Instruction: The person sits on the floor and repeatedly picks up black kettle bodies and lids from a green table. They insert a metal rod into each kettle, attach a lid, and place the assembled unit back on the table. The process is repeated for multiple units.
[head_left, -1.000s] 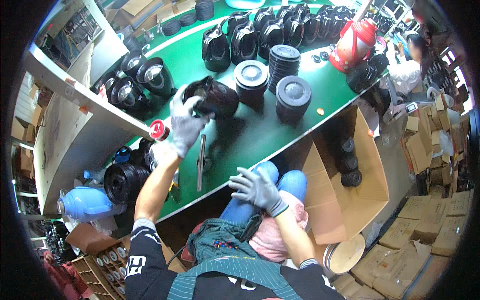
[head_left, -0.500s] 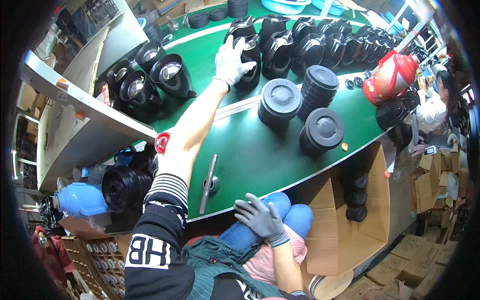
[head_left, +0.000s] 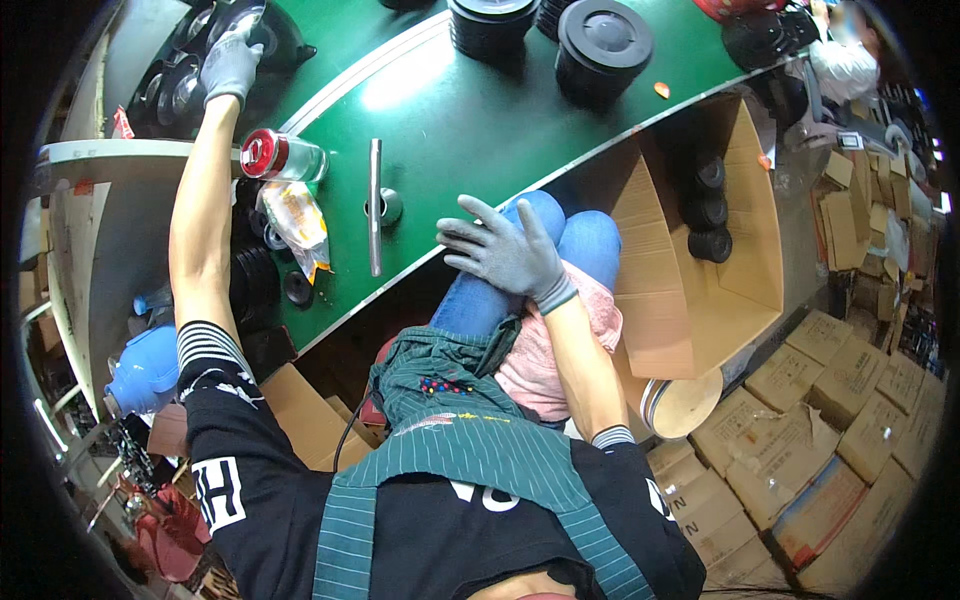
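Observation:
My left hand, in a grey glove, reaches far up the green table and rests on a black mask-like part at the top left edge of the view. Whether its fingers close around the part is hidden. My right hand, also gloved, lies with fingers spread on my lap over blue jeans, just below the table's front edge, and holds nothing. A can with a red lid lies beside my left forearm.
A metal tool lies on the table near its front edge. Black round lidded parts stand at the top. An open cardboard box with black parts sits on the right, with several cartons on the floor. A wrapped packet lies left.
The view has tilted down toward my lap. My left arm stays stretched out, its hand now on a black part at the table's far left. My right hand stays on my lap.

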